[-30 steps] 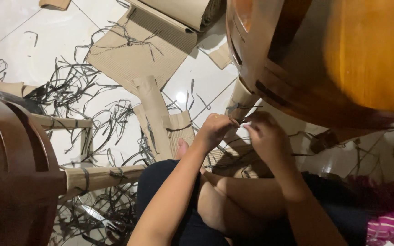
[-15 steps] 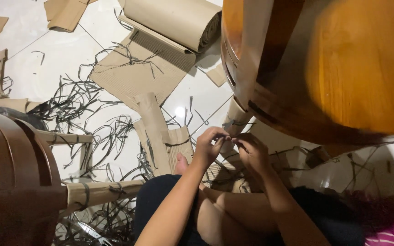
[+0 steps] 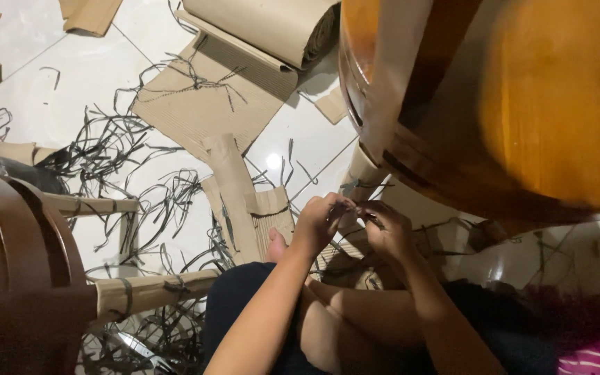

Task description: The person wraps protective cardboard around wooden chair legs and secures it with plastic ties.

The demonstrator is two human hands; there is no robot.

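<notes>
Black strap (image 3: pixel 353 206) — between left hand (image 3: pixel 319 222) and right hand (image 3: pixel 387 229)

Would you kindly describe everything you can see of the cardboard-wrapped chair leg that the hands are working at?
The cardboard-wrapped leg slants down from the glossy wooden chair to the white tiled floor. Tan corrugated cardboard sheathes it, and a thin dark strap crosses its lower part. The left hand and right hand pinch dark strap ends just below it. Its foot is hidden behind them.

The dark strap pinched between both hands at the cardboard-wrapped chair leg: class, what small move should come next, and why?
Probably draw the dark strap snug: left hand and right hand both pinch it beside the cardboard-wrapped leg, where it looks slack, not yet tight.
</notes>
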